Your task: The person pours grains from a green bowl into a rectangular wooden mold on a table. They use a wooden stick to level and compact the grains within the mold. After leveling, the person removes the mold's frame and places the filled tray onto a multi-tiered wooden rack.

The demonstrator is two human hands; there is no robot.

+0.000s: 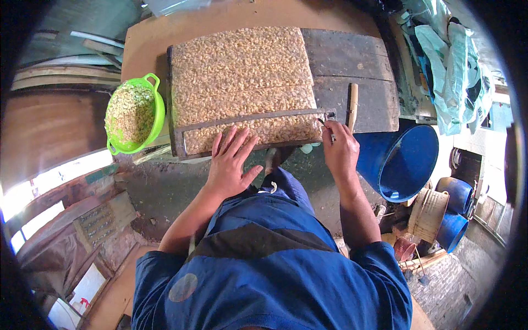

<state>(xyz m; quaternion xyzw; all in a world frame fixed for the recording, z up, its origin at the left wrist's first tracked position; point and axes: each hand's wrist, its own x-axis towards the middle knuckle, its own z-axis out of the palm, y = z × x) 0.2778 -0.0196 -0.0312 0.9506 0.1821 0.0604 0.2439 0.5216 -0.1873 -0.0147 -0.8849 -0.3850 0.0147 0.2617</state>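
A broad slab of pale split beans or nuts point(243, 70) lies packed flat on a dark wooden board point(350, 53), with lines running across it. Over its near part lies a narrow wooden frame point(255, 116). My left hand point(232, 165) rests on the slab's near edge, fingers spread, holding nothing. At the near right corner, my right hand point(341, 142) pinches a small dark, thin tool point(321, 121); its kind is unclear, most of it hidden by the fingers. Just beyond that hand, a wooden stick or handle point(353, 105) lies on the board.
A green plastic colander point(159, 119) of pale pieces stands left of the slab. A large blue barrel point(408, 163) is below the board's right side, with smaller blue barrels point(453, 194) and a cream tub point(428, 214) farther right. Green sacks point(449, 74) hang at upper right.
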